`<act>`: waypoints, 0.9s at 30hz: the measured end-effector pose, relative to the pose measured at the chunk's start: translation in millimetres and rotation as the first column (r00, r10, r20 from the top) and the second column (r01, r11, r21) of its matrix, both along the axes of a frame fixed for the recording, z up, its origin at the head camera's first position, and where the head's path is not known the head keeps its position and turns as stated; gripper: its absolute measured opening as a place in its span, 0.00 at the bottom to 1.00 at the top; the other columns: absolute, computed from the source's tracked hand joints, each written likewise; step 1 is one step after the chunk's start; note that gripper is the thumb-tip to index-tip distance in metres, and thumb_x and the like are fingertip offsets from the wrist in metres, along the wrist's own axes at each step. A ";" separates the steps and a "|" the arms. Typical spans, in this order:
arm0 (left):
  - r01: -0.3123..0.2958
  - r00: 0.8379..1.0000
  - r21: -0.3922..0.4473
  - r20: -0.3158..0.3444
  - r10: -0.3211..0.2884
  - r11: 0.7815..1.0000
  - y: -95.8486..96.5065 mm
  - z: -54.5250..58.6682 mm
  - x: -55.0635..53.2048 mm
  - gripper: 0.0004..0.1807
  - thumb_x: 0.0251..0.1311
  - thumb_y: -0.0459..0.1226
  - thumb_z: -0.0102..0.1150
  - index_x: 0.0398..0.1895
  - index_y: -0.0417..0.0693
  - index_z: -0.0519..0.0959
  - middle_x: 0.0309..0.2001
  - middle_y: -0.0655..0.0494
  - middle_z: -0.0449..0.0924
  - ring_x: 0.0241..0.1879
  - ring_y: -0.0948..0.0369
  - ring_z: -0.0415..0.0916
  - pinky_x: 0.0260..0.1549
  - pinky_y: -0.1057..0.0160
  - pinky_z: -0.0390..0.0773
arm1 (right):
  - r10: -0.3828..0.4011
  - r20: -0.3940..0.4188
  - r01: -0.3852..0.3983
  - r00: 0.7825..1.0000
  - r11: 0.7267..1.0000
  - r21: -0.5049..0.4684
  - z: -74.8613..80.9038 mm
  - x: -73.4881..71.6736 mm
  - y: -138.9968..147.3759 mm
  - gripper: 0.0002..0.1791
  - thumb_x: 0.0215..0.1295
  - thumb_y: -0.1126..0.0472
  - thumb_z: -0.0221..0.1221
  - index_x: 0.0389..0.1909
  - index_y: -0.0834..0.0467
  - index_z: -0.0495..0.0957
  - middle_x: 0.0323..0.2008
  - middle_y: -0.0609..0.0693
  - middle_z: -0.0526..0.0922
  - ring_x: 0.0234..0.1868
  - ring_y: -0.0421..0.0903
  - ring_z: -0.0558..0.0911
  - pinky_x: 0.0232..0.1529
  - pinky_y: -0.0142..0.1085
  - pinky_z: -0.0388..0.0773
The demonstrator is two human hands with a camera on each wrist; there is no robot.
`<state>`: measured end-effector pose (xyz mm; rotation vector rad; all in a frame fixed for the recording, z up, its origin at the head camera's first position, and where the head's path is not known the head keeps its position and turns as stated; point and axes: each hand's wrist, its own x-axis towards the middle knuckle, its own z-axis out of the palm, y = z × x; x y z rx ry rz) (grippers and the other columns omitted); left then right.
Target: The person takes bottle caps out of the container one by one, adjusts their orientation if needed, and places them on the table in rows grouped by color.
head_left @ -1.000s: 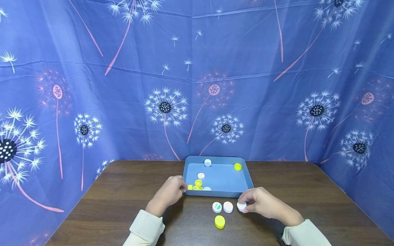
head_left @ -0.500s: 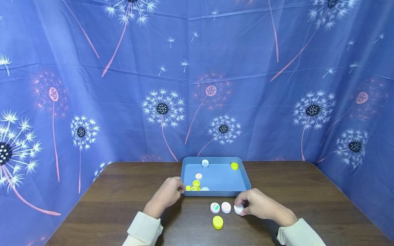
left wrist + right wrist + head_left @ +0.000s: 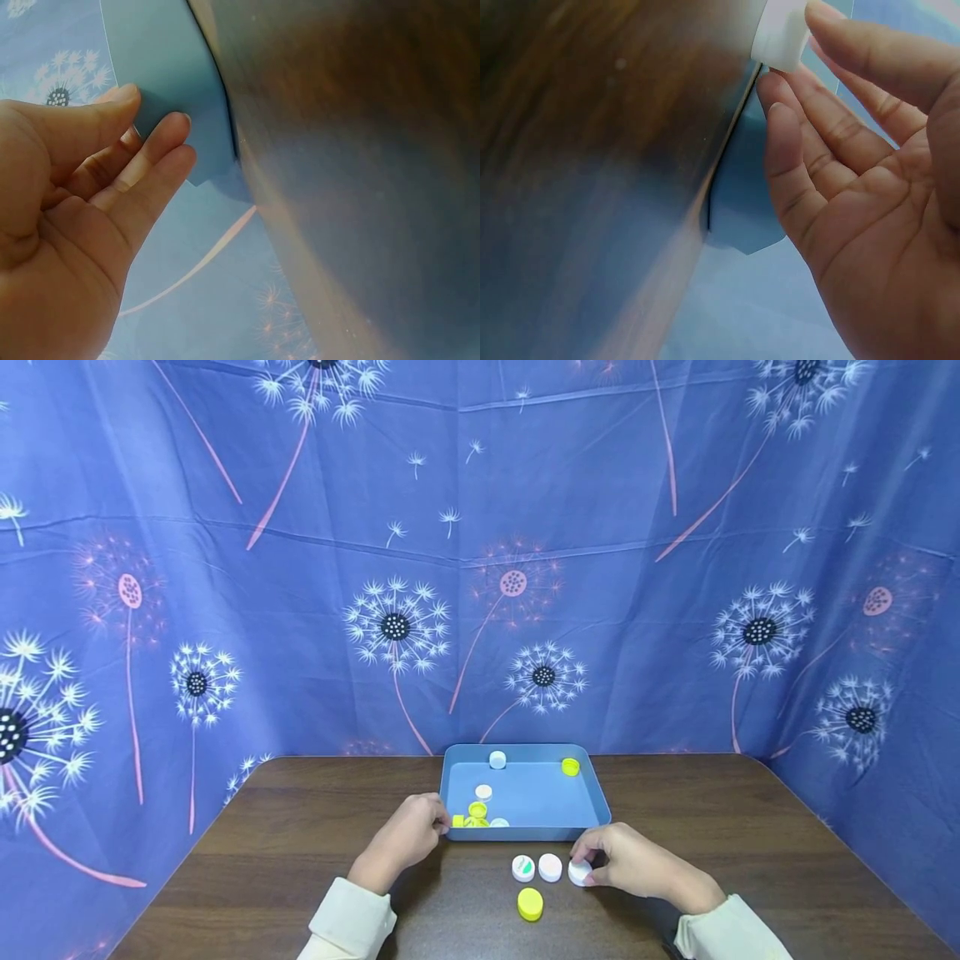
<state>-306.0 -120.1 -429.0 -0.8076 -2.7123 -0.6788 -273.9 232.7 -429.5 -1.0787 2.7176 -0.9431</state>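
Note:
In the head view my right hand [image 3: 626, 862] pinches a white bottle cap [image 3: 579, 872] on the table. The right wrist view has that white cap [image 3: 782, 34] between thumb and fingers. Left of it, a plain white cap [image 3: 550, 867] and a white cap with a green mark [image 3: 522, 868] complete a row. A yellow cap [image 3: 529, 904] lies nearer the front. My left hand [image 3: 408, 835] grips the blue tray [image 3: 517, 834] at its front left corner. The left wrist view shows thumb and fingers [image 3: 169, 135] at the tray's rim and side.
Inside the tray, several yellow caps [image 3: 477, 810] cluster front left near white ones [image 3: 483, 792]. Another white cap [image 3: 497, 760] and a yellow cap [image 3: 571, 767] sit toward the back. A blue dandelion-print cloth [image 3: 637, 652] hangs behind the wooden table [image 3: 300, 843].
My right hand has shifted the white cap slightly left and nearer, closer to the row. My left hand stays at the tray's corner. The head view has shifted slightly.

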 end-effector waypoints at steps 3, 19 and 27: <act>-0.004 1.000 -0.001 0.003 0.004 1.000 0.3 -0.3 0.2 0.10 0.54 0.21 0.61 0.25 0.43 0.85 0.29 0.61 0.78 0.32 0.65 0.74 0.34 0.64 0.80 | -0.002 -0.011 0.002 1.000 1.000 0.004 -0.4 -0.4 0.7 0.10 0.53 0.67 0.71 0.36 0.53 0.85 0.36 0.38 0.84 0.38 0.35 0.79 0.39 0.35 0.80; -0.009 1.000 -0.003 -0.019 0.009 1.000 -0.3 -0.4 1.2 0.10 0.53 0.21 0.62 0.24 0.44 0.85 0.29 0.62 0.77 0.31 0.66 0.74 0.34 0.64 0.80 | -0.032 0.018 0.033 0.999 0.999 -0.029 1.1 0.0 -0.9 0.10 0.61 0.63 0.67 0.43 0.54 0.84 0.38 0.41 0.83 0.40 0.41 0.79 0.39 0.36 0.78; -0.004 0.999 -0.013 -0.033 0.004 1.000 0.5 -1.1 -1.1 0.09 0.53 0.22 0.63 0.25 0.43 0.85 0.28 0.62 0.77 0.31 0.66 0.74 0.34 0.65 0.80 | -0.046 -0.041 0.044 0.998 0.998 -0.047 2.6 0.4 -2.4 0.11 0.63 0.61 0.66 0.45 0.55 0.84 0.43 0.42 0.83 0.42 0.42 0.78 0.40 0.37 0.78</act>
